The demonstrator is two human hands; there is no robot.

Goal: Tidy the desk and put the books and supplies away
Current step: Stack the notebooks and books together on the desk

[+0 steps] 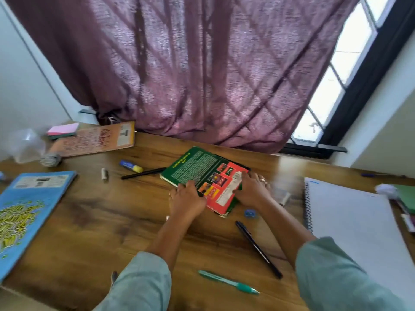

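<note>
Wooden desk (94, 232), grain running left to right.
- Centre: green book (197, 169), back cover up, lying askew.
- Left edge: blue book (29, 209), flat.
- Back left: orange book (96, 140), with a pink sticky pad (64, 129) at its far left end.
- Between those books: glue stick (131, 166); black pen (143, 173) with its tip touching the green book; small white stub (104, 174), possibly an eraser, blurred.
- Right: spiral notebook (350, 221), blank page up.
- Front: blue sharpener (249, 213), second black pen (258, 249), teal pen (229, 282), each apart.
</note>
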